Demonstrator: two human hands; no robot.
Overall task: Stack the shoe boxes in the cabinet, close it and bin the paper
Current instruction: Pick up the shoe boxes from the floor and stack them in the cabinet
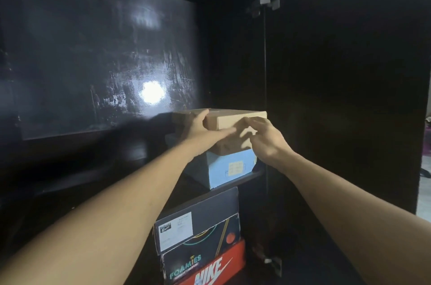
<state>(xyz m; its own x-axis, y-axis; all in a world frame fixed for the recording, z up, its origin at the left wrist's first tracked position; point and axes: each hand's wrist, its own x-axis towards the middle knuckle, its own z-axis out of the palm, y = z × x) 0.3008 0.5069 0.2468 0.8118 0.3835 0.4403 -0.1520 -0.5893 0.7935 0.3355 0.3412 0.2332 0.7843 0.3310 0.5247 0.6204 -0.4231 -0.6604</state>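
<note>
A plain brown cardboard shoe box [235, 119] sits on top of a light blue shoe box [231, 167] on a dark cabinet shelf [245, 178]. My left hand [205, 129] grips the brown box at its left front corner, thumb over the top edge and fingers along the front. My right hand [263, 137] touches the front face of the same box with loosely bent fingers. Under the shelf stand a black box with a white label [198, 221], a black "Foamies" box [200, 256] and a red Nike box [217, 268], stacked one on another.
The open cabinet door [349, 98] stands dark on the right, with hinges [268, 0] at top and bottom. A glossy dark panel [98, 63] on the left reflects a lamp. A strip of lit floor [425, 186] shows at the far right.
</note>
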